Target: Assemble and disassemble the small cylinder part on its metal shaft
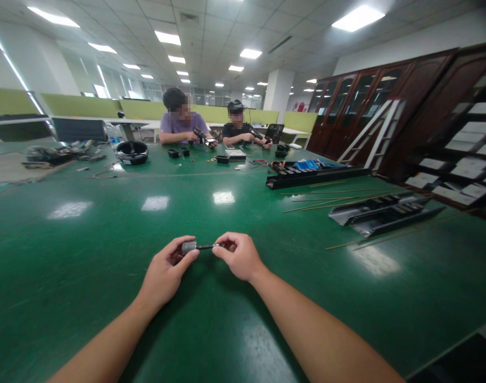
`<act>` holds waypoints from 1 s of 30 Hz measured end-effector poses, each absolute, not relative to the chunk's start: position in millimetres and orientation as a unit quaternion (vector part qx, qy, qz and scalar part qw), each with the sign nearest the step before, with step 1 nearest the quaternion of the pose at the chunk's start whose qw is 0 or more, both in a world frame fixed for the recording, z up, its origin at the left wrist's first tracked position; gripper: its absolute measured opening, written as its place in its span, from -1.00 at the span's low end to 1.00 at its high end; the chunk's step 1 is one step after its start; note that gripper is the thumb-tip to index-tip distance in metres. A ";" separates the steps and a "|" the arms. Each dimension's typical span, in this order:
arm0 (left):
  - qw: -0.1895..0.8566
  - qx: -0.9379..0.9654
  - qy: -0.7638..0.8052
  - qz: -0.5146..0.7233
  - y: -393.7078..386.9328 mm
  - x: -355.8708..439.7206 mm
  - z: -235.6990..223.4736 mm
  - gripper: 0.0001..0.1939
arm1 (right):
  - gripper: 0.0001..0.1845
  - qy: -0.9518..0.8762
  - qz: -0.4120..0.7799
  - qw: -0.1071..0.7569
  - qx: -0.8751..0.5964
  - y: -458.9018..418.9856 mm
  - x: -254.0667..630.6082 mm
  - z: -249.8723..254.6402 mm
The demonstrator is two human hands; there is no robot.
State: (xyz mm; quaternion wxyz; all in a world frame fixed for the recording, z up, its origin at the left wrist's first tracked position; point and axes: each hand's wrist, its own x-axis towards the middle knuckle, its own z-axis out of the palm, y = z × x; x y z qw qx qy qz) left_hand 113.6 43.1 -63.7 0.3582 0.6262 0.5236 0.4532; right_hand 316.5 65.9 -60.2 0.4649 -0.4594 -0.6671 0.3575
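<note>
My left hand (165, 271) pinches a small grey cylinder (189, 247) between thumb and fingers, just above the green table (87, 255). A thin dark rod (206, 247) sticks out of the cylinder to the right. My right hand (238, 255) is closed on the far end of that rod. Both hands meet in the middle of the view, a little over the table surface, with my forearms coming in from the bottom edge.
Two people sit at the far side, each with tools in hand. Black trays (382, 213) and a long black rail (314, 175) lie to the right with thin wooden sticks (330, 202). A black round object (131, 151) and clutter sit far left. Dark cabinets line the right wall.
</note>
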 end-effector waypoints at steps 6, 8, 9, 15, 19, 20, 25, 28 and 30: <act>0.368 0.611 0.521 0.468 42.0 114.4 -61.2 -0.53 | -0.86 -0.666 0.355 0.463 -0.464 66.0 316.9 -61.0; 0.374 0.605 0.519 0.474 42.1 114.8 -60.3 -0.53 | -0.86 -0.666 0.356 0.464 -0.462 66.4 317.1 -61.9; 0.377 0.602 0.517 0.477 42.3 115.1 -59.9 -0.53 | -0.86 -0.667 0.357 0.466 -0.460 66.6 317.2 -62.4; 0.391 0.590 0.512 0.486 43.3 116.3 -57.8 -0.51 | -0.85 -0.664 0.360 0.469 -0.457 67.2 317.2 -63.3; 0.387 0.589 0.522 0.480 42.3 115.5 -56.0 -0.50 | -0.86 -0.664 0.357 0.466 -0.463 66.3 317.1 -61.7; 0.386 0.590 0.522 0.479 42.0 115.3 -55.8 -0.50 | -0.86 -0.665 0.356 0.465 -0.464 66.1 317.2 -61.4; 0.384 0.593 0.520 0.479 40.8 115.4 -54.5 -0.51 | -0.87 -0.665 0.355 0.466 -0.463 66.1 317.3 -61.5; 0.387 0.585 0.520 0.488 41.0 116.2 -53.4 -0.49 | -0.87 -0.664 0.357 0.464 -0.465 66.3 317.3 -61.5; 0.393 0.570 0.526 0.494 42.1 115.8 -53.9 -0.49 | -0.86 -0.663 0.359 0.463 -0.467 66.3 317.2 -61.2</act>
